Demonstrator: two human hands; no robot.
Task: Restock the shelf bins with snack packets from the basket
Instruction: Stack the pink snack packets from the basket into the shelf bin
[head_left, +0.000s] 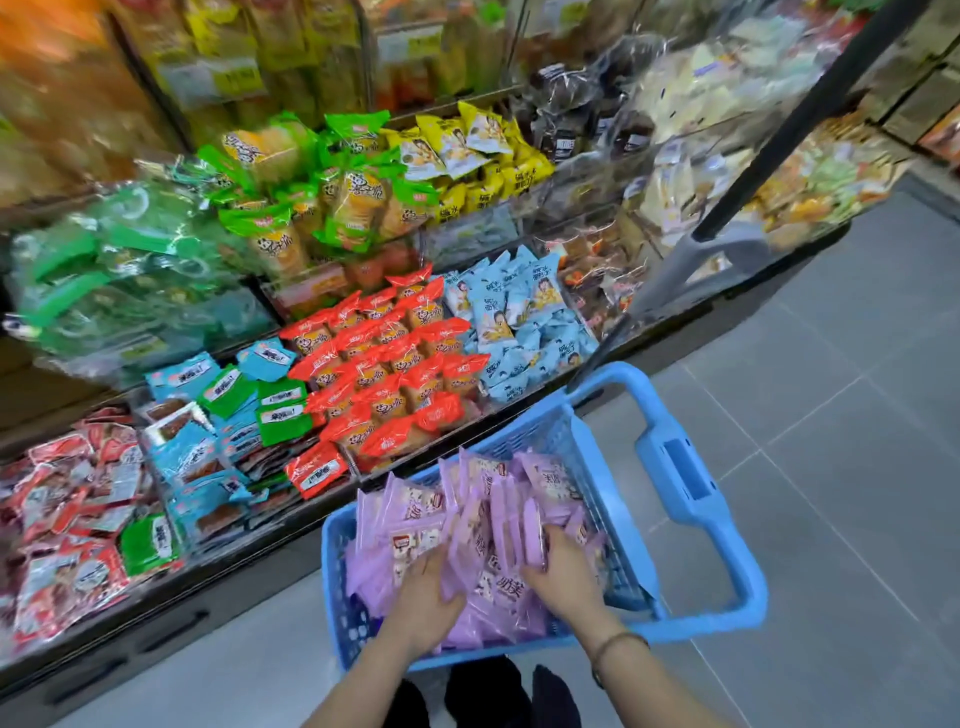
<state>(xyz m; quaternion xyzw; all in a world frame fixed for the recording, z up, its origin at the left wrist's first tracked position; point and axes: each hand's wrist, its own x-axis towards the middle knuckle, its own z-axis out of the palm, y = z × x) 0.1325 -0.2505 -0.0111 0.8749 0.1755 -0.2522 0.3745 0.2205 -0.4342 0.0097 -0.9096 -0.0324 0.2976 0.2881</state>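
A blue plastic basket (691, 483) stands on the floor in front of me, heaped with several purple snack packets (483, 499). Both my hands are inside it. My left hand (423, 592) digs into the pile at the near left, fingers curled round a bunch of purple packets. My right hand (563, 566) is pushed in at the near right, fingers wrapped round another bunch. The shelf bins (332, 499) lie to the left and beyond the basket, filled with packets.
Bins hold red packets (67, 514), blue and green packets (218, 415), orange-red packets (384, 374) and light-blue packets (524, 322); green and yellow bags fill the tier above. The basket's long handle (779, 130) slants up at the right. Grey tiled floor (831, 364) lies to the right.
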